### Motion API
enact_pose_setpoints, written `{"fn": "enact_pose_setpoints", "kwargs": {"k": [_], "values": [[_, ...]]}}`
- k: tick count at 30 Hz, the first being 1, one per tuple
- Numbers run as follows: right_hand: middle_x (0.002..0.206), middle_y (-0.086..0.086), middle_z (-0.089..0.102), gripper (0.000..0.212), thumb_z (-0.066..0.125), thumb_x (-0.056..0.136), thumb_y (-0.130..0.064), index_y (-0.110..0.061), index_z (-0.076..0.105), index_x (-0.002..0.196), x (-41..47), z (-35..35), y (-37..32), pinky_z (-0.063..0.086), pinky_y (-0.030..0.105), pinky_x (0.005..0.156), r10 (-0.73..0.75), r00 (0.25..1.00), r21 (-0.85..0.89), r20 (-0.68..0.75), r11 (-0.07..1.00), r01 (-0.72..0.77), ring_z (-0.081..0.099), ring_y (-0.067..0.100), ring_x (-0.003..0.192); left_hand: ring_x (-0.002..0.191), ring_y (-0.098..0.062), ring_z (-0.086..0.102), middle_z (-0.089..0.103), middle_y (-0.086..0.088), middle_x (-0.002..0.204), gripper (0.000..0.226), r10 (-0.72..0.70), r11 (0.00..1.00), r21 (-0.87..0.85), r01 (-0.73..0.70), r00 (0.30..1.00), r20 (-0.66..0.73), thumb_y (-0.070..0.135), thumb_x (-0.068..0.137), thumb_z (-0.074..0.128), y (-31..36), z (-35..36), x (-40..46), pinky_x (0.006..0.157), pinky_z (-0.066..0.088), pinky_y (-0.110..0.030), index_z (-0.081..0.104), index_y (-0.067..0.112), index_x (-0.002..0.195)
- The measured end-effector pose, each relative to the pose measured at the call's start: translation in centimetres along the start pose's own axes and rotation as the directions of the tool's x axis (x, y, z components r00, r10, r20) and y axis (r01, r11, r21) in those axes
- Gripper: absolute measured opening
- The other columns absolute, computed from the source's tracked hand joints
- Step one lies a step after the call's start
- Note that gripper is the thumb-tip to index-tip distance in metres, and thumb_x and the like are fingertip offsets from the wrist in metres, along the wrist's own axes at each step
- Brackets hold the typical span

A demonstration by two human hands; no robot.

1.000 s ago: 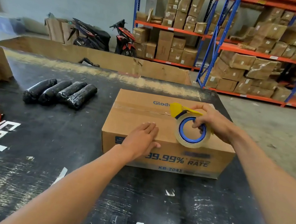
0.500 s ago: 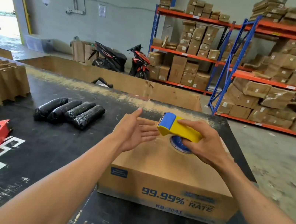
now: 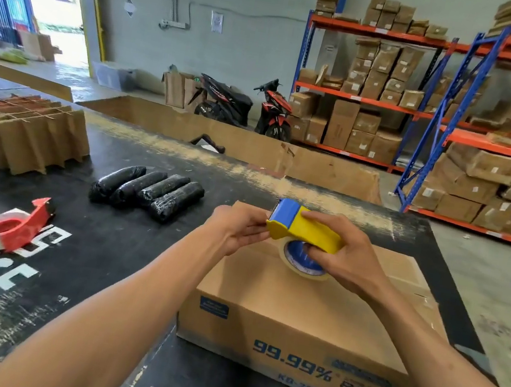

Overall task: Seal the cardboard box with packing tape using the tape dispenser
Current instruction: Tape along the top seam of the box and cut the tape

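A closed brown cardboard box printed "99.99% RATE" sits on the black table in front of me. Above its top I hold a yellow tape dispenser with a blue front end and a roll of tape on a blue core. My right hand grips the dispenser's body and roll from the right. My left hand pinches the dispenser's front end, where the tape comes out. The tape end itself is hidden by my fingers.
A red tape dispenser lies at the left on the table. Several black wrapped rolls lie behind it, and a stack of cardboard dividers stands at the far left. A large open carton borders the table's far edge; shelving racks stand beyond.
My left hand left the box top, opened in the air, then closed onto the dispenser's front. My right hand turned the dispenser flat. The view tilted upward.
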State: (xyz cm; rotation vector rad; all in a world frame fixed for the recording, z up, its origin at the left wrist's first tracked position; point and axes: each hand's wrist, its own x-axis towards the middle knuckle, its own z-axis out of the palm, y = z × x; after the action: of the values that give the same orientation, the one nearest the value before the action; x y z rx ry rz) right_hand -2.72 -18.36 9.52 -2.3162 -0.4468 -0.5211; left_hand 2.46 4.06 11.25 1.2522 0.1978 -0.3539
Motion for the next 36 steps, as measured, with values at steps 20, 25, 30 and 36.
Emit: {"fn": "enact_pose_setpoints", "kwargs": {"k": [20, 25, 30, 36], "values": [[0.114, -0.013, 0.067, 0.054, 0.087, 0.066, -0.052, -0.061, 0.066, 0.115, 7.1, 1.1, 0.7, 0.052, 0.038, 0.09, 0.234, 0.905, -0.067, 0.356, 0.972, -0.225, 0.06, 0.013, 0.104, 0.051, -0.019, 0.067, 0.069, -0.017, 0.073, 0.015, 0.166, 0.978, 0.174, -0.119, 0.944, -0.286, -0.014, 0.083, 0.059, 0.3, -10.5, 5.5, 0.05, 0.056, -0.026, 0.063, 0.0, 0.079], [0.113, -0.018, 0.063, 0.051, 0.084, 0.071, -0.05, -0.06, 0.065, 0.118, 8.1, 1.1, 0.0, 0.051, 0.034, 0.086, 0.214, 0.879, -0.19, 0.426, 0.971, -0.144, 0.057, 0.009, 0.101, 0.058, -0.019, 0.065, 0.07, -0.013, 0.074, 0.016, 0.158, 0.978, 0.175, -0.113, 0.949, -0.271, -0.01, 0.084, 0.065, -0.6, -11.6, 5.9, 0.052, 0.053, -0.023, 0.062, 0.004, 0.09], [0.104, -0.013, 0.063, 0.049, 0.082, 0.076, -0.047, -0.058, 0.064, 0.12, 8.4, 1.0, -0.6, 0.049, 0.04, 0.084, 0.199, 0.87, -0.27, 0.451, 0.96, -0.08, 0.056, 0.013, 0.094, 0.057, -0.017, 0.064, 0.07, -0.014, 0.074, 0.018, 0.116, 0.988, 0.13, -0.082, 0.952, -0.282, -0.012, 0.083, 0.068, -1.3, -11.4, 6.6, 0.049, 0.053, -0.021, 0.062, 0.002, 0.093], [0.096, -0.02, 0.06, 0.049, 0.08, 0.075, -0.053, -0.058, 0.064, 0.121, 9.0, 0.9, -0.3, 0.046, 0.032, 0.073, 0.205, 0.853, -0.34, 0.479, 0.94, -0.034, 0.056, 0.011, 0.088, 0.041, -0.008, 0.061, 0.068, -0.014, 0.069, 0.009, 0.038, 0.996, 0.086, -0.016, 0.962, -0.269, -0.011, 0.083, 0.068, -2.2, -11.3, 7.5, 0.043, 0.052, -0.018, 0.066, -0.007, 0.09]]}}
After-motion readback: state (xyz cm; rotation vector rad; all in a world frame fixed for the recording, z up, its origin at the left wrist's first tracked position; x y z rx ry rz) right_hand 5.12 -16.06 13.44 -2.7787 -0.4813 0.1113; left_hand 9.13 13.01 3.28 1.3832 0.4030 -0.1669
